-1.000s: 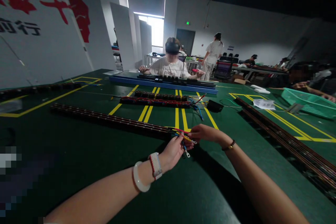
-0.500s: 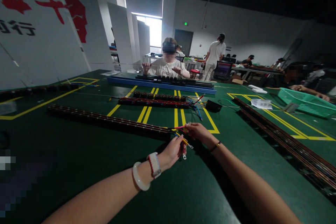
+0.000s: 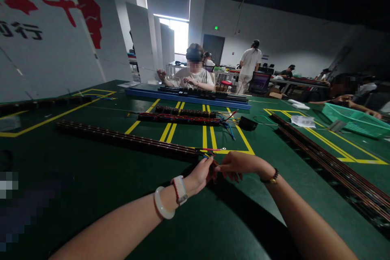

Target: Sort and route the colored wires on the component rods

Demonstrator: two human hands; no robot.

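Head view: at a dark green worktable (image 3: 100, 183), blue and yellow wires (image 3: 206, 156) are pinched between the thumb and fingers of the left hand (image 3: 199, 174), just off the right-hand end of a long black strip (image 3: 128, 140). Close by the left fingertips, the right hand (image 3: 240, 164) is held with its wrist bent and its fingers loosely curled; whether anything is gripped by it cannot be told, as its fingertips are blurred and partly hidden. Just beyond the two hands, a red wire (image 3: 210, 149) is extended from the strip's end, its metal lug (image 3: 224, 148) pointed to the right. The strip is laid slantwise across the tabletop, and its upper face is marked with rows of pale spots. The left wrist is ringed by a woven watch band (image 3: 179, 191) and a white bangle (image 3: 159, 203); on the right, a dark beaded bracelet (image 3: 274, 176) is worn. Farther off, lines of yellow tape (image 3: 204, 136) are crossed by a shorter bundle with red wires (image 3: 183, 118), with a black block (image 3: 248, 123) set near its right end. Behind that, dark pieces are lined up along a blue rail (image 3: 189, 99), beyond which a person in a white top (image 3: 201, 76) is seated. To the right, a long brown bundle (image 3: 332, 166) is stretched along the table near a green basket (image 3: 356, 120).
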